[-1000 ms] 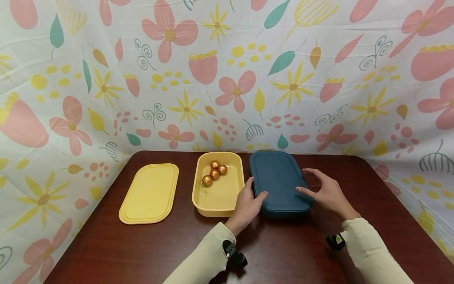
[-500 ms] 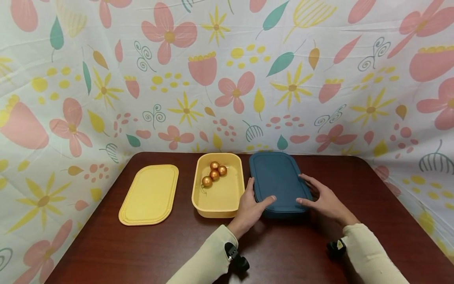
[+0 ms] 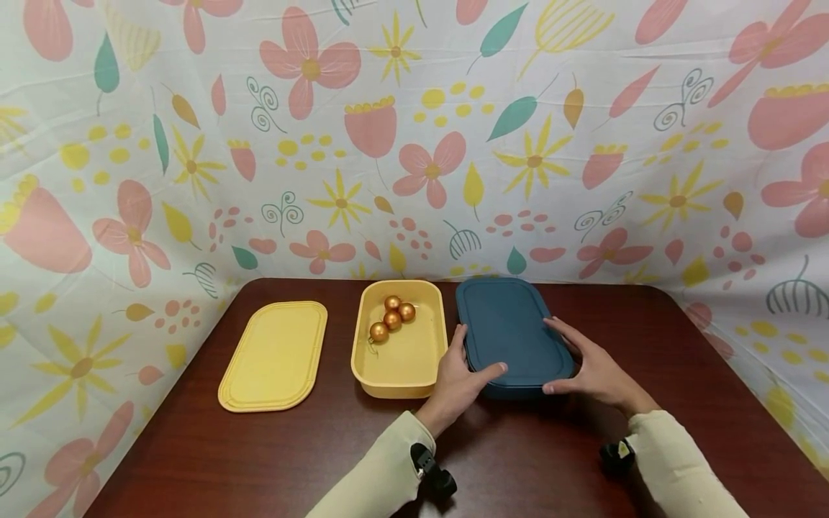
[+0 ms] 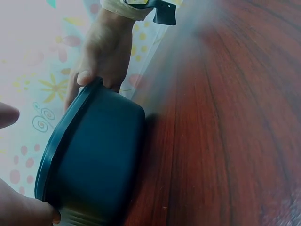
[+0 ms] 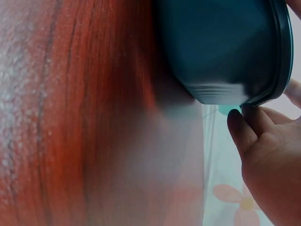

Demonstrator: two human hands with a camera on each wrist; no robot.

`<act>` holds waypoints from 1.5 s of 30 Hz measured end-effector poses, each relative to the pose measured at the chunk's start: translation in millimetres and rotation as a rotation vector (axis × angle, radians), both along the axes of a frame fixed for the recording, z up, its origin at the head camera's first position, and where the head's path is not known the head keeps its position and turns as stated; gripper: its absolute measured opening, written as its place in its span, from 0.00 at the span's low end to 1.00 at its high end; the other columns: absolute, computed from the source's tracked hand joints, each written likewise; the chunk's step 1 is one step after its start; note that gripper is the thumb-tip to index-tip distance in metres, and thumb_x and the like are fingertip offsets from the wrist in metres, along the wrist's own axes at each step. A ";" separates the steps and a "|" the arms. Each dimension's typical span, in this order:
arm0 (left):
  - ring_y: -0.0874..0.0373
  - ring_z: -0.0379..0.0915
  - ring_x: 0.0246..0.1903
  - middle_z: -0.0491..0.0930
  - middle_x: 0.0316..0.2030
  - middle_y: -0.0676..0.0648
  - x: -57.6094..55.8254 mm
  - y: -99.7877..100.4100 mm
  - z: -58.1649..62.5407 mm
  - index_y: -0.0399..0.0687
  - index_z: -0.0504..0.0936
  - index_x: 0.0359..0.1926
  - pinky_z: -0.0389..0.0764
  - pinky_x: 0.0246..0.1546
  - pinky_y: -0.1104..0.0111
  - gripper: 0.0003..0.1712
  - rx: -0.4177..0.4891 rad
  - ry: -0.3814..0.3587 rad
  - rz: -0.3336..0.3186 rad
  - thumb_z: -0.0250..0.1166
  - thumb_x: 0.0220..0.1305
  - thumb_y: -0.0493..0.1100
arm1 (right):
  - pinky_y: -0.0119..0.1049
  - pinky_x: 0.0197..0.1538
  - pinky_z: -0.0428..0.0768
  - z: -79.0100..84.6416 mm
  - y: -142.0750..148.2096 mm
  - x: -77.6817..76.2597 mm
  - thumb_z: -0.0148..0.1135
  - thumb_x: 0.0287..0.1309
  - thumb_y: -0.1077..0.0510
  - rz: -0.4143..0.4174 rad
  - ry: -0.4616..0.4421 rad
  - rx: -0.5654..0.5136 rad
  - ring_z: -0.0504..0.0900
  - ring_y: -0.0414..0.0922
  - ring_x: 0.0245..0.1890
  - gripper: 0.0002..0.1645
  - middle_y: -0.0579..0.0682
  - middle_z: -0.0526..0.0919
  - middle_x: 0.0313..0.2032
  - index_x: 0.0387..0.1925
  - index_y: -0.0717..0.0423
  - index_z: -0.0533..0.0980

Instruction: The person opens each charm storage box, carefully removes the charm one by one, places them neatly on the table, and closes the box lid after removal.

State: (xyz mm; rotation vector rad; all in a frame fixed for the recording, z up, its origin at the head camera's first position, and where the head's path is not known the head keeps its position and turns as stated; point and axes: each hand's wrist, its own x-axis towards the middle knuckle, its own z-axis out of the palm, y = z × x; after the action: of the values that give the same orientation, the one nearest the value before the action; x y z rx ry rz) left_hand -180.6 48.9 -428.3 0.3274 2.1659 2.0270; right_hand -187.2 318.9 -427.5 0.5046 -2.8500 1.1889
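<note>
The left hand (image 3: 455, 381) and the right hand (image 3: 602, 375) flank a blue box (image 4: 101, 153) with its lid (image 3: 512, 331) on, each hand spread wide between thumb and fingers; the left one has fingers at the box's left side, touching the lid's rim, its thumb raised over the lid's near left part; the right one has fingers along the right edge and its thumb at the near right corner, though how firmly it presses I cannot tell; the box stands flat on a dark reddish wood table (image 3: 505, 460), right of a yellow container (image 3: 414, 356); that container stands uncovered, four gold balls (image 3: 392, 320) clustered towards its far left, with a thin curled strand (image 3: 373, 348) by the nearest; further left a yellow lid (image 3: 275, 356) lies flat, apart from the container; behind hangs a pale flowered cloth (image 3: 430, 169); both arms wear cream sleeves (image 3: 376, 467)
</note>
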 end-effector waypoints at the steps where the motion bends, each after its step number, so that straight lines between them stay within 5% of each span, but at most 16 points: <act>1: 0.46 0.40 0.81 0.41 0.81 0.42 0.3 0.2 0.1 0.44 0.46 0.80 0.56 0.78 0.50 0.56 0.008 -0.004 0.000 0.70 0.60 0.49 | 0.15 0.58 0.66 0.0 0.1 0.0 0.82 0.42 0.51 0.000 0.001 -0.002 0.57 0.71 0.74 0.66 0.64 0.50 0.79 0.79 0.49 0.54; 3: 0.46 0.40 0.80 0.42 0.81 0.43 0.8 0.5 0.1 0.45 0.46 0.80 0.56 0.78 0.51 0.56 0.026 -0.011 0.003 0.70 0.61 0.49 | 0.17 0.59 0.68 0.1 0.3 -0.1 0.83 0.42 0.50 0.000 0.002 0.003 0.57 0.71 0.74 0.66 0.64 0.50 0.79 0.79 0.49 0.54; 7: 0.44 0.41 0.80 0.43 0.81 0.43 1.5 1.2 -1.2 0.44 0.47 0.80 0.55 0.78 0.49 0.54 0.060 -0.013 0.009 0.68 0.62 0.47 | 0.50 0.70 0.74 0.3 -0.4 0.4 0.83 0.41 0.51 0.004 -0.002 0.005 0.56 0.72 0.74 0.67 0.66 0.49 0.78 0.79 0.50 0.53; 10: 0.42 0.42 0.80 0.43 0.81 0.42 1.7 1.3 -1.5 0.43 0.48 0.80 0.55 0.78 0.48 0.51 0.073 -0.005 0.018 0.66 0.64 0.46 | 0.75 0.65 0.64 0.7 -0.9 -0.1 0.83 0.42 0.52 0.012 -0.007 -0.010 0.55 0.74 0.73 0.67 0.67 0.48 0.78 0.79 0.52 0.52; 19: 0.42 0.45 0.79 0.44 0.81 0.41 1.1 0.9 4.9 0.41 0.52 0.79 0.56 0.78 0.48 0.45 0.098 0.002 0.040 0.60 0.65 0.45 | 0.75 0.65 0.63 5.2 -0.4 -1.4 0.82 0.42 0.51 0.012 -0.015 -0.003 0.56 0.73 0.73 0.68 0.65 0.48 0.79 0.79 0.49 0.52; 28: 0.43 0.49 0.78 0.48 0.80 0.41 0.0 -1.7 8.4 0.42 0.56 0.78 0.58 0.77 0.51 0.39 0.107 0.009 0.058 0.57 0.71 0.46 | 0.68 0.63 0.73 12.8 -0.9 2.3 0.81 0.45 0.50 0.007 0.001 0.037 0.60 0.73 0.72 0.66 0.64 0.49 0.79 0.79 0.47 0.52; 31: 0.43 0.51 0.78 0.53 0.79 0.41 -0.1 -4.2 9.9 0.41 0.58 0.77 0.58 0.77 0.52 0.36 0.120 0.023 0.063 0.55 0.73 0.46 | 0.57 0.63 0.77 17.5 0.1 3.4 0.81 0.45 0.50 0.010 0.012 0.048 0.61 0.72 0.71 0.65 0.63 0.50 0.79 0.79 0.48 0.52; 33: 0.44 0.52 0.78 0.56 0.78 0.41 -0.3 -6.0 11.6 0.42 0.60 0.77 0.59 0.77 0.51 0.35 0.125 0.031 0.067 0.54 0.73 0.46 | 0.40 0.63 0.78 20.1 0.9 4.2 0.80 0.45 0.50 0.011 0.018 0.048 0.61 0.71 0.71 0.64 0.62 0.50 0.79 0.79 0.48 0.53; 38: 0.47 0.54 0.77 0.59 0.77 0.44 -1.0 -9.8 15.1 0.46 0.62 0.76 0.58 0.78 0.51 0.31 0.130 0.035 0.056 0.52 0.75 0.46 | 0.11 0.54 0.65 24.4 2.4 6.7 0.80 0.46 0.51 0.013 0.024 0.037 0.61 0.71 0.72 0.64 0.62 0.50 0.79 0.79 0.47 0.52; 45: 0.50 0.53 0.78 0.60 0.77 0.45 -4.1 -12.3 18.5 0.45 0.63 0.76 0.59 0.77 0.51 0.29 0.210 0.030 0.023 0.49 0.76 0.41 | 0.10 0.52 0.66 30.5 4.7 9.7 0.78 0.49 0.52 0.010 0.023 0.023 0.61 0.68 0.71 0.65 0.62 0.50 0.79 0.80 0.48 0.48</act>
State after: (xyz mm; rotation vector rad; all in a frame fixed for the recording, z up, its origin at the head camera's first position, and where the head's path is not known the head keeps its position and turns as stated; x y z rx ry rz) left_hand -184.7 36.6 -409.8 0.3615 1.9844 2.2822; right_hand -177.4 323.6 -397.0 0.5308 -2.8487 1.1459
